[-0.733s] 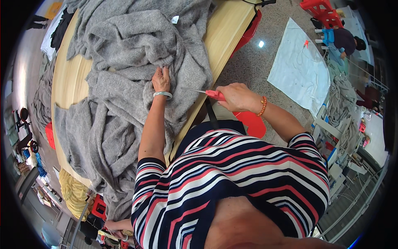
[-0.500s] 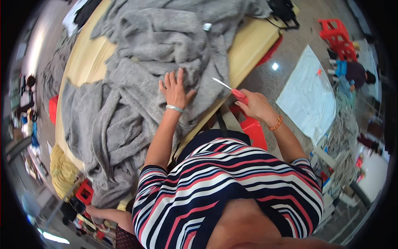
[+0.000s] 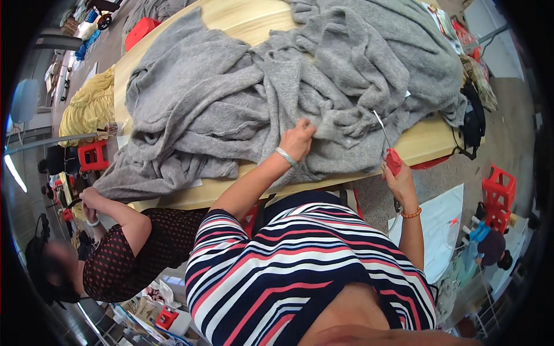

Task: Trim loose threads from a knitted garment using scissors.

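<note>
Grey knit garments [image 3: 219, 104] lie in a loose, folded heap over the pale wooden table. My left hand [image 3: 297, 142] is at the heap's near middle, its fingers curled and pinching a fold of grey knit. Beyond the table's near edge, my right hand [image 3: 400, 183] is wrapped round the handle of a red-handled tool [image 3: 393, 160]. The tool's thin metal shaft points up and away, its tip close to the knit; whether it touches cannot be told. A small white label shows on the cloth just right of the tip.
The wooden table [image 3: 245, 26] curves round the heap. At my left stands a co-worker [image 3: 144, 242] in a dark dotted top, a hand at the grey cloth's edge. Yellow cloth [image 3: 89, 106] and a red stool [image 3: 92, 155] are farther left; a white sheet [image 3: 433, 225] lies on the floor at right.
My left hand has gone from lying spread on the knit to closing on a fold. My right hand still holds the tool, now pointing more upright. The view has swung, bringing the co-worker into sight.
</note>
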`<act>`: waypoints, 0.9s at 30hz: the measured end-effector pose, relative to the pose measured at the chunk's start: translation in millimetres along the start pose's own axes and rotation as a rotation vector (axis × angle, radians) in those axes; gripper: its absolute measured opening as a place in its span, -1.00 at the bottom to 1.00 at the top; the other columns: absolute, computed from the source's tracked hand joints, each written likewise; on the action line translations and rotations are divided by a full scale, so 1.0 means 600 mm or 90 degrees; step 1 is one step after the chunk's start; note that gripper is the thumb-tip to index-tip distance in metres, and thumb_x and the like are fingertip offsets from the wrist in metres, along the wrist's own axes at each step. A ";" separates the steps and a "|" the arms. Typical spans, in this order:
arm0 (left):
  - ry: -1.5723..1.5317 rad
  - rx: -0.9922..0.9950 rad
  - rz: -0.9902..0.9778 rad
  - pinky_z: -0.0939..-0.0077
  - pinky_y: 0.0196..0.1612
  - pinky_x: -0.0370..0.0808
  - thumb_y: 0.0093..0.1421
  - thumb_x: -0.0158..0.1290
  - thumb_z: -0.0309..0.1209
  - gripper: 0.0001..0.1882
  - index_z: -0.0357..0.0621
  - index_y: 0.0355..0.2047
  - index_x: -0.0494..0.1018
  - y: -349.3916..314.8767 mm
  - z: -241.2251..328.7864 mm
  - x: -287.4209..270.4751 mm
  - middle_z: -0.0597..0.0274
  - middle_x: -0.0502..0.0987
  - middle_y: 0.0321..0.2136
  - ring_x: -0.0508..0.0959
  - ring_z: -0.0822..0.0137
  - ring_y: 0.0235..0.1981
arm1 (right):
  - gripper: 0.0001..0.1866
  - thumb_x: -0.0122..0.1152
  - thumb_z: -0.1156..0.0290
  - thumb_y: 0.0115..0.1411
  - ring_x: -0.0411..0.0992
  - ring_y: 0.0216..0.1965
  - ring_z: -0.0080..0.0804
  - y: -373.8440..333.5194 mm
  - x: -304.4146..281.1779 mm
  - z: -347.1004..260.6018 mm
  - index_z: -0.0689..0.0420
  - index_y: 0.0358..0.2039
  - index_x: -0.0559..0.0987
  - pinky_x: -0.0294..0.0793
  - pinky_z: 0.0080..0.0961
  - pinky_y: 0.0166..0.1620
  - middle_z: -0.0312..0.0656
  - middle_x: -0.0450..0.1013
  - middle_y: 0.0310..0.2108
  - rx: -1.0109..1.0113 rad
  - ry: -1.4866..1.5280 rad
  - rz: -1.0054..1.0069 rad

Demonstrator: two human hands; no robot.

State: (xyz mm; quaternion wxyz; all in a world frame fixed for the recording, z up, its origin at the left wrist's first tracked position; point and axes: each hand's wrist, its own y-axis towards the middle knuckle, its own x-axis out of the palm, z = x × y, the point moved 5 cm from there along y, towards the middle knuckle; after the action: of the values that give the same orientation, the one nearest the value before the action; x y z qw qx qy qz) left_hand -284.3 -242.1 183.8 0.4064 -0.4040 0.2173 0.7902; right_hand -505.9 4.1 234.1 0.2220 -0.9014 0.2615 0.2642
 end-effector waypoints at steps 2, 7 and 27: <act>-0.038 0.033 0.084 0.13 -0.28 0.55 0.07 0.03 -0.58 -0.69 -0.08 -0.16 0.53 0.029 0.004 -0.088 0.02 0.53 -0.20 0.59 -0.09 -0.32 | -0.67 0.21 0.39 0.15 0.55 -0.45 -0.30 0.019 -0.008 -0.009 0.25 -0.09 0.53 0.51 -0.39 -0.27 -0.10 0.54 -0.47 0.007 -0.007 -0.013; -0.300 -0.070 0.313 0.60 -0.45 0.53 0.16 0.02 -0.62 -0.71 -0.09 -0.15 0.59 0.083 -0.006 -0.434 0.22 0.62 -0.45 0.59 0.47 -0.51 | -0.73 0.16 0.44 0.23 0.47 -0.51 -0.54 0.040 -0.032 -0.075 0.34 -0.12 0.53 0.45 -0.56 -0.37 -0.23 0.49 -0.58 0.001 0.012 0.008; 0.261 -0.501 0.498 0.24 -0.02 0.44 0.16 0.18 -0.15 -0.40 -0.38 0.05 0.40 -0.092 -0.664 -0.738 -0.15 0.53 -0.05 0.53 -0.01 -0.04 | -0.54 0.20 0.17 0.15 0.49 -0.21 0.15 0.069 -0.061 -0.028 0.13 0.02 0.48 0.47 -0.12 -0.11 0.14 0.53 -0.31 0.086 -0.105 0.086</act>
State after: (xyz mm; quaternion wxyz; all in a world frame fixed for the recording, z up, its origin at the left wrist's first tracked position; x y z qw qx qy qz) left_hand 97.0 -684.7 313.2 -0.1459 -0.5584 0.1151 0.8085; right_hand -550.6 -23.5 258.0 0.2846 -0.8398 0.3198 0.3338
